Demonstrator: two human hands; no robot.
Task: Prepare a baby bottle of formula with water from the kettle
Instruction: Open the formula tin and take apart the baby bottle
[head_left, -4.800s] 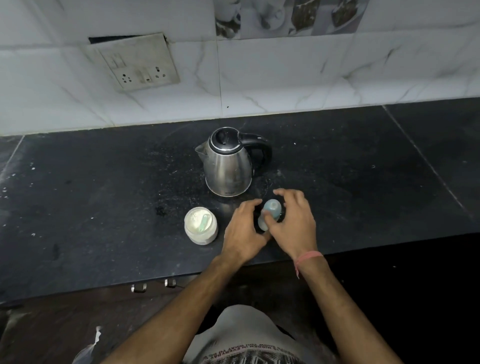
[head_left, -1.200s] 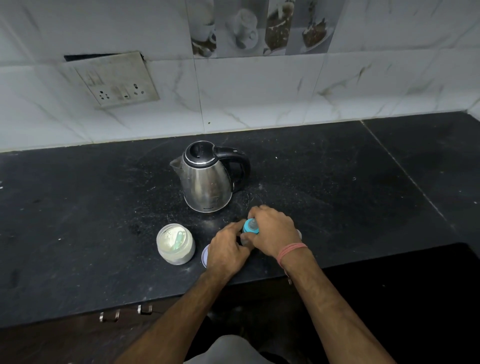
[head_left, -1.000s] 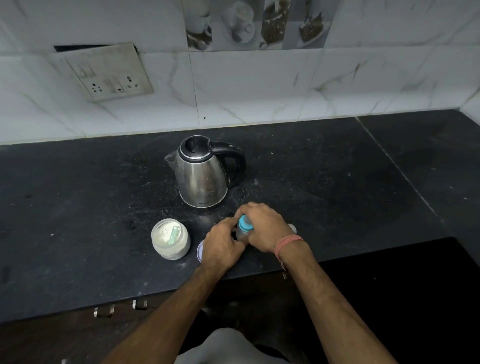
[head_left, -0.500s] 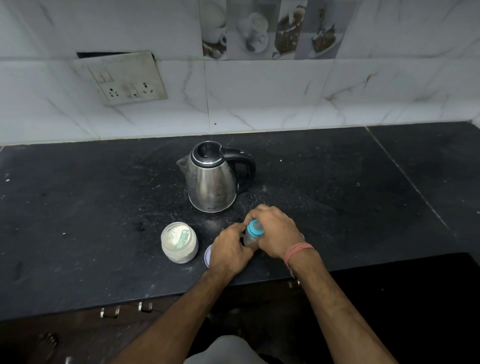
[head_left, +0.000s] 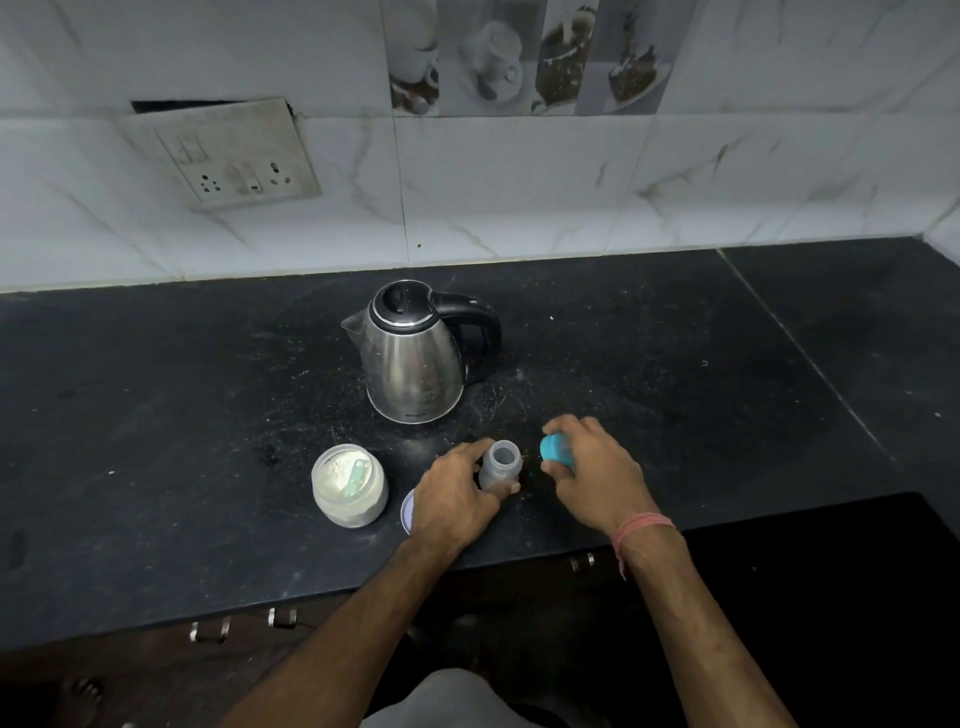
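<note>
- The left hand (head_left: 457, 499), just below the middle of the frame, curls its fingers and thumb round the baby bottle (head_left: 500, 465), which stands upright on the worktop (head_left: 156, 415) with its mouth uncovered.
- The right hand (head_left: 592, 475), just to the right of the bottle and apart from it, grips the blue bottle cap (head_left: 557, 449) between thumb and fingers; a pinkish thread band (head_left: 641, 527) circles that wrist.
- A round lid (head_left: 407, 512) lies flat on the worktop, partly hidden under the left hand's edge.
- Left of the lid, close by, stands an open formula jar (head_left: 349, 486) holding pale powder with a light green scoop in it.
- Above the hands, toward the frame's centre, stands the steel kettle (head_left: 415, 358), lid closed, spout to the left, black handle to the right, well clear of the bottle.
- In the upper left, a switch and socket plate (head_left: 228, 156) is set in the white tiled wall.
</note>
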